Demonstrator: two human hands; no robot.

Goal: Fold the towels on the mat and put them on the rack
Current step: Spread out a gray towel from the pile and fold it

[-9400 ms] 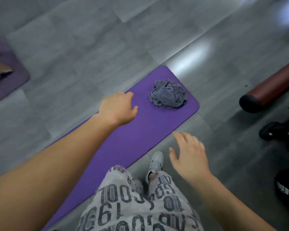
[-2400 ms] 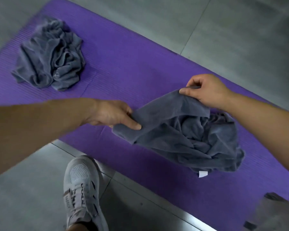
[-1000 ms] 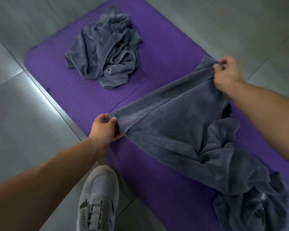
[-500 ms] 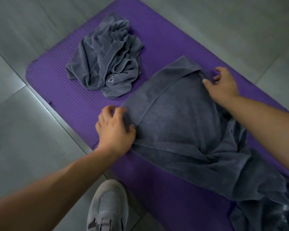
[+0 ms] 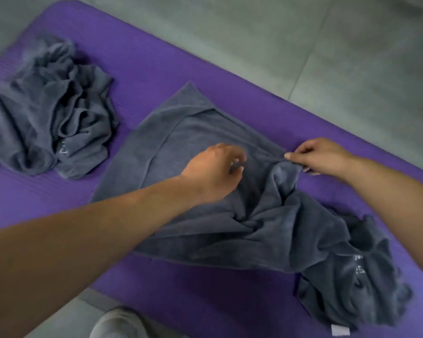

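We count two grey towels, one purple mat (image 5: 171, 69) and one pale shoe (image 5: 117, 323).
Our right hand (image 5: 320, 157) pinches the far edge of the half-spread towel (image 5: 200, 132) mid-mat; our left hand (image 5: 213, 174) lies blurred on it, its grip impossible to tell. The crumpled towel (image 5: 47, 123) sits left on the mat; grey tiled floor (image 5: 303, 32) around.
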